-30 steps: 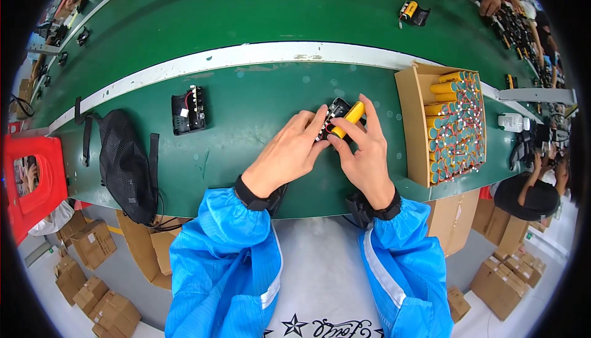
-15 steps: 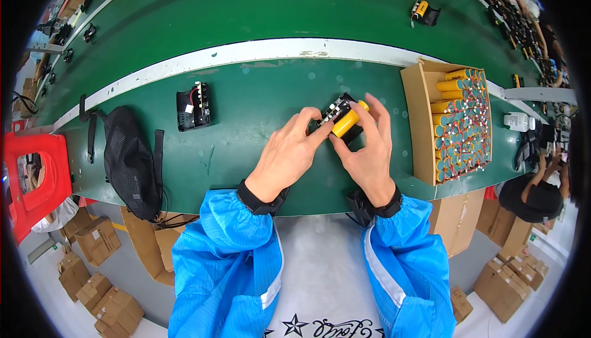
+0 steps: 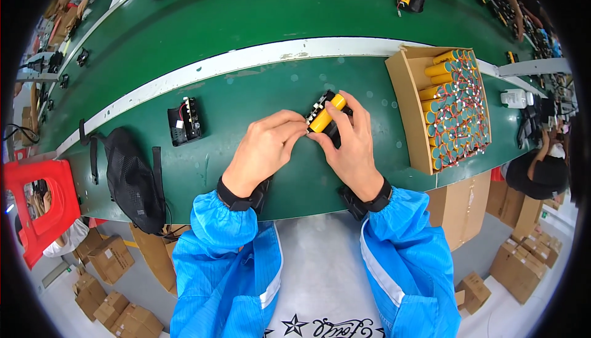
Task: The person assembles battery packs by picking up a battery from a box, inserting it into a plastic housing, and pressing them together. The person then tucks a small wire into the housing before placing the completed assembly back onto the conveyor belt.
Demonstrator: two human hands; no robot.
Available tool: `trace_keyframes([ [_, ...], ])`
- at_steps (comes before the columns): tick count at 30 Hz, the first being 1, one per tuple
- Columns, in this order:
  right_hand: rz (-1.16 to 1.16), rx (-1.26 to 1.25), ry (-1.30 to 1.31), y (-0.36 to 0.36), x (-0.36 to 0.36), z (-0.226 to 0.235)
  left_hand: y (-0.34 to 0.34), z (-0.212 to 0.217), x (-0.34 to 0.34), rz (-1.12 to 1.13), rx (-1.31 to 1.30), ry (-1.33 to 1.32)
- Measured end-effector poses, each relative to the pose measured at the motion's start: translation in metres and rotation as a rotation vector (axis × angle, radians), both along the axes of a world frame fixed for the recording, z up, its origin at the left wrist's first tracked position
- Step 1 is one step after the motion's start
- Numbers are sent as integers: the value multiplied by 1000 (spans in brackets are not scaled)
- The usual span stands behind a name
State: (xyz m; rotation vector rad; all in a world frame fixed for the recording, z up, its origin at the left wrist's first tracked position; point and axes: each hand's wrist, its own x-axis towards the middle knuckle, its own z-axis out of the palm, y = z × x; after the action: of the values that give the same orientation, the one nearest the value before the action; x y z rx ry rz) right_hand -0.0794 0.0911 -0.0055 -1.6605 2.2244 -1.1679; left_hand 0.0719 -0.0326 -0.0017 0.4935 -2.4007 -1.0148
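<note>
Over the green bench, a yellow cylindrical battery (image 3: 328,114) lies against a black plastic housing (image 3: 335,134) with a small circuit board along its left side. My right hand (image 3: 354,153) grips the battery and housing, the fingers behind the far end and the thumb at the near end. My left hand (image 3: 261,147) is closed in a pinch at the near left corner of the board; what lies between its fingertips is too small to make out. To the left, a second black housing (image 3: 184,124) with a board and a white connector rests on the bench.
An open cardboard box (image 3: 403,113) of wired yellow batteries stands at the right. A black mesh bag (image 3: 130,181) lies at the left, beside a red stool (image 3: 61,193). Beyond the white rail (image 3: 258,57), another battery unit (image 3: 409,1) sits on the far green surface.
The battery now sits more upright along the board. My left fingers have drawn from the board into a pinch at its near corner. The whole view has shifted slightly.
</note>
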Motion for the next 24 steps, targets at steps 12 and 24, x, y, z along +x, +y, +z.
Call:
trace_keyframes([
  [12, 23, 96, 57, 4, 6, 6, 15, -3, -53, 278, 142, -263],
  [24, -217, 347, 144, 16, -158, 122, 6, 18, -60, 60, -59, -512],
])
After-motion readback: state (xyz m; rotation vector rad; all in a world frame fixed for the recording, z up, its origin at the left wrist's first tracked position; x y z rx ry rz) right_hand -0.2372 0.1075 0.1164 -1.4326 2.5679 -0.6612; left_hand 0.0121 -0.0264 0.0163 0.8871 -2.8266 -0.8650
